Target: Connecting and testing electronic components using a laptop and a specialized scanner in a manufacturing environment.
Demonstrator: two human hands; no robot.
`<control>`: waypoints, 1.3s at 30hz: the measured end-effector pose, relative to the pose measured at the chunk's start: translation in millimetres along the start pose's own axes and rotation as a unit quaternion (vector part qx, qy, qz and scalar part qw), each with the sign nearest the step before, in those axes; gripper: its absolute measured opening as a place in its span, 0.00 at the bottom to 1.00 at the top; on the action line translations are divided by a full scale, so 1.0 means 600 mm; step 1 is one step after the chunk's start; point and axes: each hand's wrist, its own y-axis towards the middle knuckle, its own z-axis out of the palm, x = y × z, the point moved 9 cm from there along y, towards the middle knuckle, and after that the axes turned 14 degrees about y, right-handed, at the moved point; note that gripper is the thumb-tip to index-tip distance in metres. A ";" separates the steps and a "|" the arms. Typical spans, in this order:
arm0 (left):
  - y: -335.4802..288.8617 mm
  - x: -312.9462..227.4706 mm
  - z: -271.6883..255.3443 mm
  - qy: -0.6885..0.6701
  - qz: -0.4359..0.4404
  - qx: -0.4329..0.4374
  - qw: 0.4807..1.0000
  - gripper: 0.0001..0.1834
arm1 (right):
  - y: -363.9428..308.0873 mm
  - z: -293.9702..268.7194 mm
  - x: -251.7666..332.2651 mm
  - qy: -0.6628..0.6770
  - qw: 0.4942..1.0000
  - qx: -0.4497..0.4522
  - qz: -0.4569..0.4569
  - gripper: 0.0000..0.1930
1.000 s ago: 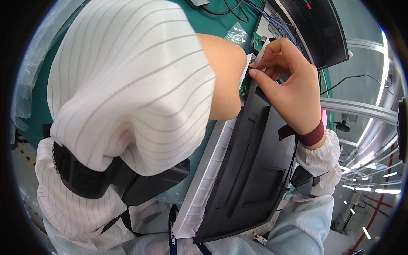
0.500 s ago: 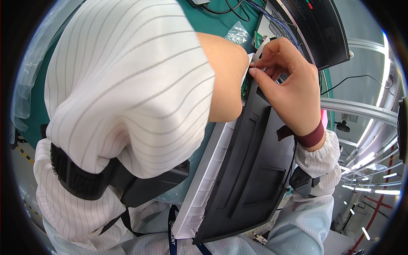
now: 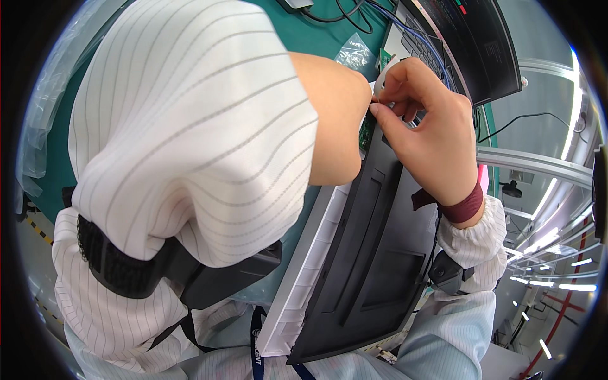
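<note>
A black plastic panel (image 3: 389, 253) with a white ribbed edge (image 3: 308, 269) leans at a slant in front of me. Part of a green circuit board (image 3: 365, 134) shows at its upper end. Across that end lies my left hand (image 3: 339, 117), only its back and wrist visible; its fingers are hidden. My right hand (image 3: 430, 123), with a dark red wristband, closes thumb and index finger together at the board's upper edge. A curved white strip (image 3: 381, 77) runs beside those fingertips. Whatever sits in the pinch is too small and covered to name.
A small green board (image 3: 384, 58) and a clear plastic bag (image 3: 354, 52) lie beyond my hands. A keyboard (image 3: 419, 47), cables (image 3: 380, 9) and a dark monitor (image 3: 472, 44) stand at the far right. Clear plastic sheeting (image 3: 47, 107) hangs along the left.
The white strip has swung slightly left, and the fingers of my right hand have shifted a little with it. My left hand and sleeve have moved only slightly. The panel looks unmoved.
</note>
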 end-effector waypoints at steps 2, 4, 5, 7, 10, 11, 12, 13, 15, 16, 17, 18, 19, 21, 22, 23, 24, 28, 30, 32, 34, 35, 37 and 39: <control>0.004 -0.001 0.000 0.002 -0.008 0.017 1.000 0.06 | 0.002 0.000 0.000 -0.005 1.000 0.005 -0.003 0.10; 0.008 -0.002 0.001 0.003 -0.014 0.035 0.999 0.06 | 0.003 0.003 0.001 -0.013 1.000 0.020 -0.002 0.10; 0.011 -0.001 0.003 0.003 -0.021 0.047 0.999 0.06 | 0.004 0.002 0.001 -0.014 1.000 0.020 -0.003 0.10; 0.015 0.001 0.005 0.000 -0.032 0.073 0.997 0.06 | 0.006 0.004 0.004 -0.023 0.999 0.029 -0.013 0.09; 0.018 0.001 0.003 0.002 -0.033 0.078 0.996 0.06 | 0.007 0.004 0.005 -0.030 0.999 0.025 -0.008 0.09; 0.014 0.000 0.002 0.005 -0.026 0.057 0.998 0.06 | 0.007 0.003 0.004 -0.030 0.999 0.024 -0.008 0.09; 0.010 -0.002 -0.001 0.010 -0.016 0.032 0.999 0.06 | 0.006 0.003 0.001 -0.021 0.999 0.027 -0.005 0.09; 0.008 -0.002 -0.002 0.013 -0.009 0.013 1.000 0.06 | 0.005 0.003 -0.002 -0.012 0.999 0.029 -0.002 0.10; 0.004 -0.003 -0.003 0.015 -0.002 -0.013 1.000 0.06 | 0.001 -0.002 -0.004 0.014 1.000 0.013 0.008 0.11; 0.002 -0.004 -0.002 0.018 0.000 -0.023 1.000 0.06 | -0.002 -0.007 -0.006 0.041 0.999 -0.003 0.018 0.11; 0.002 -0.005 -0.002 0.019 0.002 -0.029 0.999 0.06 | -0.004 -0.006 -0.007 0.041 0.999 -0.003 0.017 0.11; 0.001 -0.006 0.002 0.020 -0.001 -0.033 0.999 0.06 | -0.006 -0.007 -0.008 0.040 0.999 -0.010 0.017 0.12; 0.001 -0.007 0.001 0.020 -0.001 -0.034 0.999 0.06 | -0.008 -0.009 -0.008 0.038 0.999 -0.017 0.018 0.14; 0.000 -0.010 0.000 0.020 0.003 -0.029 0.999 0.07 | -0.008 -0.008 -0.006 0.031 0.999 -0.019 0.019 0.13; 0.000 -0.011 -0.001 0.019 0.006 -0.026 0.999 0.07 | -0.008 -0.007 -0.006 0.025 0.999 -0.020 0.020 0.13; 0.000 -0.011 0.001 0.018 0.009 -0.024 1.000 0.07 | -0.008 -0.004 -0.006 0.025 0.999 -0.020 0.020 0.13; 0.001 -0.011 0.000 0.016 0.014 -0.023 1.000 0.07 | -0.006 -0.003 -0.007 0.020 0.999 -0.018 0.026 0.13; -0.007 -0.011 -0.006 0.029 0.007 -0.026 0.999 0.07 | -0.001 -0.005 0.000 0.020 0.999 -0.023 0.018 0.13; -0.006 -0.012 -0.014 0.031 0.003 -0.032 0.999 0.07 | 0.001 -0.005 0.004 0.028 0.999 -0.026 0.018 0.13; -0.007 -0.006 -0.013 0.029 0.001 -0.036 0.999 0.07 | 0.006 0.000 0.006 0.031 0.999 -0.027 0.019 0.12; -0.010 0.012 -0.003 0.039 -0.012 -0.037 0.998 0.07 | 0.008 0.004 0.012 0.048 0.998 -0.035 0.011 0.13; 0.022 0.020 0.011 0.026 0.008 -0.042 0.999 0.07 | 0.002 -0.011 0.000 0.026 0.999 -0.041 0.017 0.13; 0.060 0.026 0.030 0.025 0.029 -0.044 0.998 0.07 | -0.008 -0.020 -0.023 0.005 0.999 -0.019 0.044 0.13; 0.024 0.037 0.030 -0.009 0.028 -0.013 0.999 0.08 | -0.007 -0.007 0.006 0.057 0.998 -0.031 0.022 0.13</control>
